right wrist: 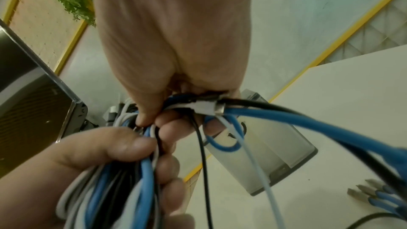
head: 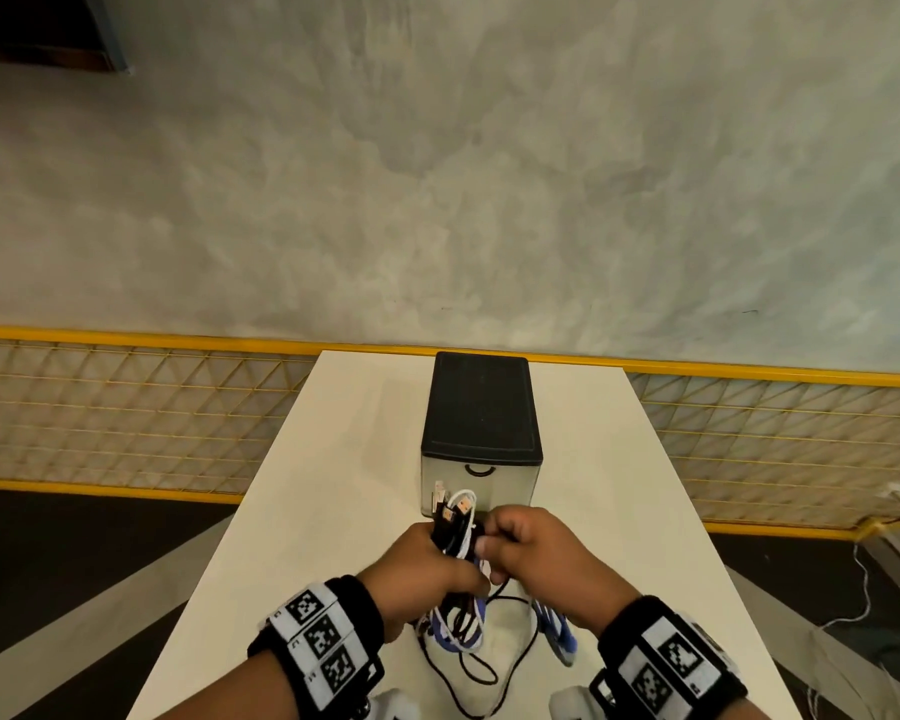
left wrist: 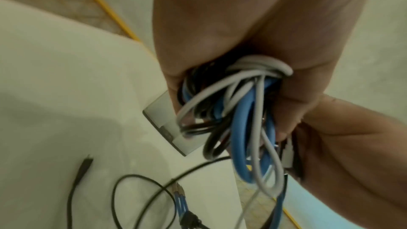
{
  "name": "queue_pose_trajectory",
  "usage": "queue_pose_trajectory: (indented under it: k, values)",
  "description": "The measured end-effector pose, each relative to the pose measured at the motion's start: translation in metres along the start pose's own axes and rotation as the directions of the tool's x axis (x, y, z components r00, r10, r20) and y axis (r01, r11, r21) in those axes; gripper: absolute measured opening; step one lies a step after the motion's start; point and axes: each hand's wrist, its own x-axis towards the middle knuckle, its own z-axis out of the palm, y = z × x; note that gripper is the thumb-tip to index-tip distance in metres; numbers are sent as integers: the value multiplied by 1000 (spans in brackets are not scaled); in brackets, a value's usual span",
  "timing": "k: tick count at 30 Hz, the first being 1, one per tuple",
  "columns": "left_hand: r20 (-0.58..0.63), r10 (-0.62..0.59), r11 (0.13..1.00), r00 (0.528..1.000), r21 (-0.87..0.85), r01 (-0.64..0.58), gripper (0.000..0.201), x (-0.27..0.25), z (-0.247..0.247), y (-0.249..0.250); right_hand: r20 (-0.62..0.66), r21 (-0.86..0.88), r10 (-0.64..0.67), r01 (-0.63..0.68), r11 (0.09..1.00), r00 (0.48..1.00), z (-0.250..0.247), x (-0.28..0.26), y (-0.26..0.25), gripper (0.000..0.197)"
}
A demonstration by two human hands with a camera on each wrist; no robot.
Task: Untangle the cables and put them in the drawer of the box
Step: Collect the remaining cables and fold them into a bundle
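A tangled bundle of blue, white and black cables is held above the white table, just in front of the box. My left hand grips the bundle in a fist, with plug ends sticking up out of it. My right hand pinches several strands and a white plug at the bundle's right side. The black-topped box stands behind the hands, its drawer with a black handle pushed in. Loose loops and blue plug ends hang down onto the table.
A black cable trails across the table under the hands, beside a fan of blue plug ends. A yellow-framed mesh fence runs behind the table, and a grey wall rises beyond it. More cords lie on the floor at right.
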Motion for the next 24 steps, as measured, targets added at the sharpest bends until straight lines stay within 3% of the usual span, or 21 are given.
queue_pose_trajectory:
  k: [2, 5, 9, 14, 17, 20, 21, 24]
  values:
    - [10, -10, 1000, 1000, 3, 10, 22, -1, 0, 1, -12, -14, -7, 7, 1000, 1000, 0, 0, 1, 28]
    - [-55, -14, 998, 998, 54, 17, 25, 2, -3, 2, 52, -87, 14, -9, 996, 999, -7, 1, -1, 6]
    - [-119, 46, 997, 992, 64, -39, 27, 6, -11, 15, 168, -138, 79, -56, 989, 983, -23, -2, 1, 17]
    - [-252, 115, 993, 961, 44, -107, 14, 8, -33, 45, 14, -161, 129, -125, 979, 992, -23, -5, 33, 11]
    - [-374, 180, 979, 910, -18, -201, 19, 8, -52, 71, 40, -211, 227, -214, 954, 973, -14, -15, 62, 9]
    - [-376, 221, 974, 900, 50, -219, 12, 8, -67, 83, 21, -139, 264, -258, 956, 964, -9, -26, 94, 12]
    - [-348, 214, 977, 913, 98, -191, 9, 7, -68, 81, 37, -93, 286, -281, 955, 958, -10, -27, 100, 29]
    - [-259, 158, 965, 953, 247, -92, 10, 8, -61, 66, 136, 53, 362, -372, 927, 922, -25, -28, 94, 107]
